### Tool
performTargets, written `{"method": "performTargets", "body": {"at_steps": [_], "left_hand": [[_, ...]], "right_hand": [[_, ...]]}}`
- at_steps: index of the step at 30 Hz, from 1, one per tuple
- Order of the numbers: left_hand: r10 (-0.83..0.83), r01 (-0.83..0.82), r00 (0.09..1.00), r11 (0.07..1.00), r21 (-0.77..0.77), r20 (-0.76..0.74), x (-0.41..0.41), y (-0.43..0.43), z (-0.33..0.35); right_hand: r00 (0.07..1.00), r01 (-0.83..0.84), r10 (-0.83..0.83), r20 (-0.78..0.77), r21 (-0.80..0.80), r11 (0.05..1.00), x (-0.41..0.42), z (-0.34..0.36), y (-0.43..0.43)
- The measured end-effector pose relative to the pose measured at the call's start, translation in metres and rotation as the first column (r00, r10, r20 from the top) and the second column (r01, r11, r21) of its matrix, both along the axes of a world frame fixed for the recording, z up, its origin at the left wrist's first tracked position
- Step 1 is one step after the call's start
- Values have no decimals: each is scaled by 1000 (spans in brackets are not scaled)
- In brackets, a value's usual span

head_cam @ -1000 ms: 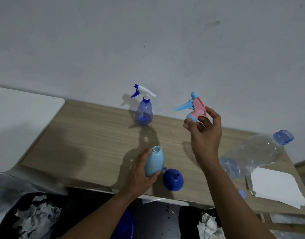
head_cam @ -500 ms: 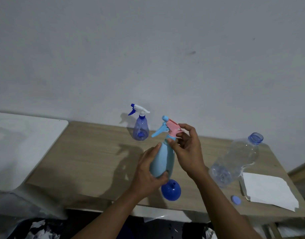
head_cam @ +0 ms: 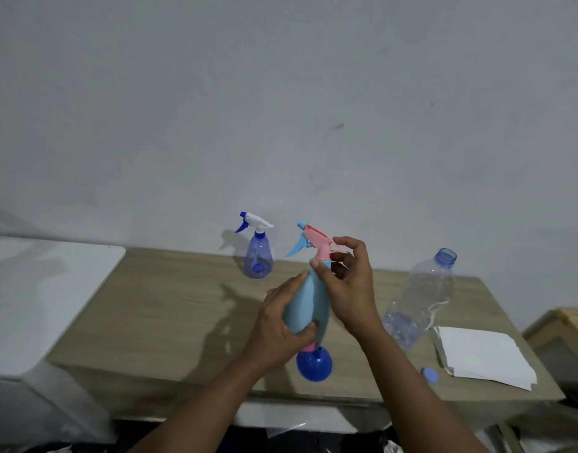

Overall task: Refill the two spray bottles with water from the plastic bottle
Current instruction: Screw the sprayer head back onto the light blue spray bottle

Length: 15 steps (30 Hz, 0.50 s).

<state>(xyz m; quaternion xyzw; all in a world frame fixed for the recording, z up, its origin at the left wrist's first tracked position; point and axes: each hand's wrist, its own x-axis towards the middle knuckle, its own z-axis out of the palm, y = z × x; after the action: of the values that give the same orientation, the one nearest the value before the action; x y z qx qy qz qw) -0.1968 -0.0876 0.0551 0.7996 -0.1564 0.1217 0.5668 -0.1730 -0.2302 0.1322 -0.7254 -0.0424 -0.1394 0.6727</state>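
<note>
My left hand point(head_cam: 277, 325) is wrapped around the body of a light blue spray bottle point(head_cam: 305, 305), held upright above the wooden table point(head_cam: 170, 305). The fingers of my right hand point(head_cam: 349, 289) pinch the collar of its pink and blue trigger head point(head_cam: 313, 240), which sits on the bottle's neck. A translucent blue spray bottle point(head_cam: 257, 255) with a white and blue trigger stands by the wall, head on. The clear plastic bottle point(head_cam: 420, 295) stands uncapped at the right with a little water at its bottom.
A blue funnel point(head_cam: 314, 366) lies on the table just under the held bottle. The small blue cap point(head_cam: 429, 375) and a white folded paper point(head_cam: 483, 358) lie near the front right edge. A white surface point(head_cam: 35, 289) adjoins the table on the left.
My right hand brought the pink trigger head down from the air onto the light blue bottle's neck. My left hand lifted the bottle slightly off the table.
</note>
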Motion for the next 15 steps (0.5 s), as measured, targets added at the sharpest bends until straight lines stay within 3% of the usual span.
{"method": "performTargets", "body": {"at_steps": [6,13,15], "left_hand": [[-32,32,999,999,-31,17,-7,0,12],[-59,57,995,998,32,76,-11,6,26],[-63,59,994,997,51,84,-12,6,28]], "right_hand": [[999,21,-22,44,38,999,-4,8,2],[987,-96,120,107,-205,974,-11,28,-8],[987,-97,121,106,-210,973,-11,31,-8]]}}
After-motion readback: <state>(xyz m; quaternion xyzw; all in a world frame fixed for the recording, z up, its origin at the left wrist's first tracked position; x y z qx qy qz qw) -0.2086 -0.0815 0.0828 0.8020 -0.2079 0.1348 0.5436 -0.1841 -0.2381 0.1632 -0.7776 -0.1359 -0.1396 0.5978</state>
